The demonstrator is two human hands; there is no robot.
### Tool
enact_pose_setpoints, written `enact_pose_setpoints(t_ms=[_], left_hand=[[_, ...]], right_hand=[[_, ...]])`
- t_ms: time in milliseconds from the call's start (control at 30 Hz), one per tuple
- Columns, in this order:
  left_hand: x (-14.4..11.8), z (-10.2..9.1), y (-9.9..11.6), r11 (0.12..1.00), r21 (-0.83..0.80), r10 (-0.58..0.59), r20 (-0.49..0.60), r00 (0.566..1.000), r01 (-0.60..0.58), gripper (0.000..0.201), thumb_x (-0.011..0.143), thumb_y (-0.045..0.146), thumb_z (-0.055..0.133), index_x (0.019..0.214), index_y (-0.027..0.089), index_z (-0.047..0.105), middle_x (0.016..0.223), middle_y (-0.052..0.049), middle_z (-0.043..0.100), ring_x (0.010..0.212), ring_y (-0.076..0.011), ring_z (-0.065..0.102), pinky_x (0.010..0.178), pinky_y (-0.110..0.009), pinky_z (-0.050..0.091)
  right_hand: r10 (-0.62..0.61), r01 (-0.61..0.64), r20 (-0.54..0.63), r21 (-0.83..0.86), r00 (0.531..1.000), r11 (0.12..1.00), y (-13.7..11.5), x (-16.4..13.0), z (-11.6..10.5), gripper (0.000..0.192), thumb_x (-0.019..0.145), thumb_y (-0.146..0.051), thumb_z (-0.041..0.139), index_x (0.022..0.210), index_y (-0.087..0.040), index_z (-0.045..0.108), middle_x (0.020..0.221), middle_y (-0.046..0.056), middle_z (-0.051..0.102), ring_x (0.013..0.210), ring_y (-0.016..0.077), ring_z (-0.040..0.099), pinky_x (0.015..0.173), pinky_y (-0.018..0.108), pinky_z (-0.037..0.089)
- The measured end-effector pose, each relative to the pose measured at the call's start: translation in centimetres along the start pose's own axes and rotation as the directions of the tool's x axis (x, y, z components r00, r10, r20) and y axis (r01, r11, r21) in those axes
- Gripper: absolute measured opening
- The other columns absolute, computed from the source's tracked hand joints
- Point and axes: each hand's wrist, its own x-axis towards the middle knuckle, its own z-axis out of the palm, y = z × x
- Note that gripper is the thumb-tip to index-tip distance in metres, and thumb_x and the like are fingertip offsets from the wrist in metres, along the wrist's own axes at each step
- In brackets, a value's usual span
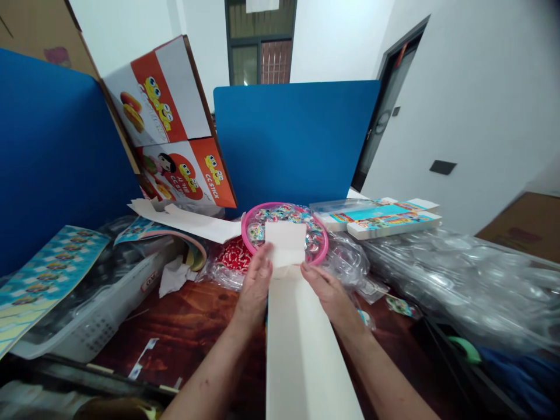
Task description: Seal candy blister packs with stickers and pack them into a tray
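A long carton [301, 350] with a plain white side up stretches away from me, its near end cut off by the bottom of the view. At its far end a white flap [285, 242] stands up. My left hand [256, 280] grips the carton's left edge near that flap, fingertips by the flap's base. On the opposite edge my right hand [328, 291] holds the same end, thumb at the fold. Just behind the flap sits a pink round basket [322, 252] with small colourful wrapped pieces in it, partly hidden by the carton.
At left stands a white plastic basket [94, 326] with printed sheets [52, 274] beside it. Flat printed cartons [394, 219] lie at the back right, above a heap of clear plastic shells [464, 280]. A blue panel [293, 140] and a large printed box [175, 122] rise behind.
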Motion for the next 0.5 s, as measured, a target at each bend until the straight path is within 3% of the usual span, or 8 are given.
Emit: enact_pose_setpoints(t_ms=[100,167,233,267,333,400,467,500], left_hand=[[0.6,0.0,-0.4,0.995,-0.024,-0.095,-0.001,0.996,0.095,0.074,0.061,0.051,0.070,0.125,0.024,0.043,0.115,-0.008,0.060,0.101,-0.0215,0.057,0.080,-0.027,0.045],[0.4,-0.3,-0.4,0.979,0.010,-0.204,0.119,0.972,0.204,0.071,0.061,0.056,0.066,0.119,0.017,0.050,0.104,-0.011,0.065,0.093,-0.0242,0.061,0.076,-0.029,0.047],[0.0,-0.5,-0.3,0.959,0.058,-0.281,0.267,0.922,0.276,0.068,0.064,0.062,0.060,0.109,0.011,0.058,0.091,-0.013,0.068,0.085,-0.0259,0.063,0.072,-0.031,0.048],[-0.1,-0.6,-0.4,0.952,0.076,-0.305,0.313,0.900,0.296,0.067,0.065,0.064,0.057,0.105,0.010,0.060,0.086,-0.013,0.069,0.082,-0.0259,0.064,0.071,-0.031,0.048],[-0.3,-0.6,-0.5,0.938,0.089,-0.344,0.327,0.880,0.334,0.068,0.065,0.066,0.055,0.100,0.009,0.062,0.078,-0.012,0.069,0.076,-0.0249,0.065,0.069,-0.032,0.048],[-0.2,-0.5,-0.7,0.920,0.081,-0.389,0.286,0.876,0.382,0.067,0.066,0.067,0.053,0.099,0.009,0.062,0.074,-0.011,0.069,0.073,-0.0238,0.065,0.068,-0.031,0.049],[-0.1,-0.3,-0.8,0.906,0.057,-0.420,0.261,0.869,0.420,0.065,0.068,0.066,0.051,0.098,0.009,0.062,0.071,-0.010,0.069,0.071,-0.0231,0.065,0.067,-0.030,0.049],[0.0,-0.2,-0.7,0.901,0.043,-0.428,0.259,0.866,0.433,0.064,0.069,0.066,0.051,0.098,0.010,0.062,0.071,-0.010,0.069,0.070,-0.0227,0.065,0.066,-0.030,0.049]], right_hand=[[-0.011,0.012,-0.015,0.009,1.000,1.000,0.2,0.0,-0.3,0.048,0.070,-0.051,0.061,0.107,-0.020,0.053,0.074,0.000,0.064,0.060,0.0160,0.060,0.054,0.025,0.046],[-0.044,0.045,0.004,-0.026,0.999,0.999,0.4,0.1,-1.1,0.061,0.074,-0.049,0.058,0.125,-0.024,0.036,0.084,0.000,0.065,0.061,0.0150,0.060,0.055,0.026,0.047],[-0.070,0.092,0.135,-0.166,0.988,0.982,0.1,0.4,-2.1,0.062,0.079,-0.046,0.053,0.132,-0.025,0.028,0.089,0.001,0.065,0.064,0.0155,0.062,0.059,0.027,0.049],[-0.086,0.148,0.222,-0.277,0.971,0.949,-0.2,0.5,-2.6,0.057,0.081,-0.042,0.051,0.132,-0.023,0.032,0.089,0.002,0.065,0.067,0.0162,0.062,0.061,0.029,0.049],[-0.132,0.326,0.379,-0.511,0.916,0.796,-1.1,0.7,-3.4,0.043,0.082,-0.033,0.048,0.123,-0.020,0.047,0.089,0.004,0.066,0.076,0.0186,0.062,0.069,0.031,0.049],[-0.164,0.481,0.478,-0.678,0.863,0.555,-2.0,0.7,-3.9,0.035,0.079,-0.023,0.049,0.114,-0.019,0.056,0.090,0.006,0.067,0.087,0.0209,0.061,0.078,0.033,0.048],[-0.149,0.531,0.514,-0.771,0.844,0.352,-2.6,0.5,-3.9,0.038,0.074,-0.013,0.048,0.110,-0.018,0.058,0.090,0.008,0.067,0.093,0.0227,0.060,0.083,0.036,0.046],[-0.144,0.534,0.515,-0.794,0.845,0.290,-2.8,0.4,-3.8,0.040,0.072,-0.010,0.047,0.110,-0.017,0.059,0.090,0.009,0.067,0.094,0.0234,0.059,0.084,0.037,0.046]])
